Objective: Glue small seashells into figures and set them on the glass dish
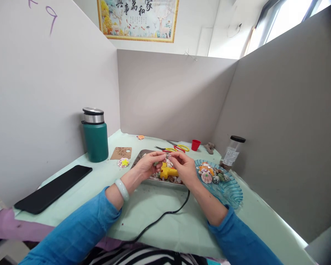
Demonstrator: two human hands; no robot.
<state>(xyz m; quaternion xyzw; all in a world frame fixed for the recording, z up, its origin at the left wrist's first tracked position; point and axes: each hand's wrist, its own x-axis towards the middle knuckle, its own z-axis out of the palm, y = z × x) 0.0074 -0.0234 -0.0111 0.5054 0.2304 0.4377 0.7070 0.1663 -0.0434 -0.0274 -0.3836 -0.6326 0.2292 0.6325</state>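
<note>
My left hand (151, 163) and my right hand (183, 167) meet above a metal tray (165, 183). Fingers of both are closed in a pinch, fingertips almost touching. Something small and pale shows between them, too small to name. A bit of dark green shows under my left fingers; what it is I cannot tell. Below the hands, a yellow glue gun (168, 172) lies across the tray among small shells, its black cord (165, 213) running to the table's front edge. Right of my right hand is a blue scalloped plate (227, 195) with shells (216, 176) on it.
A green bottle (95, 141) and a black flat slab (55, 187) stand and lie at left. Near the tray are a brown card (121, 153), a decorated disc (123, 162) and scissors (179, 148). Farther right are a red cup (195, 145) and a clear jar (231, 152). Grey partitions (171, 92) enclose the table.
</note>
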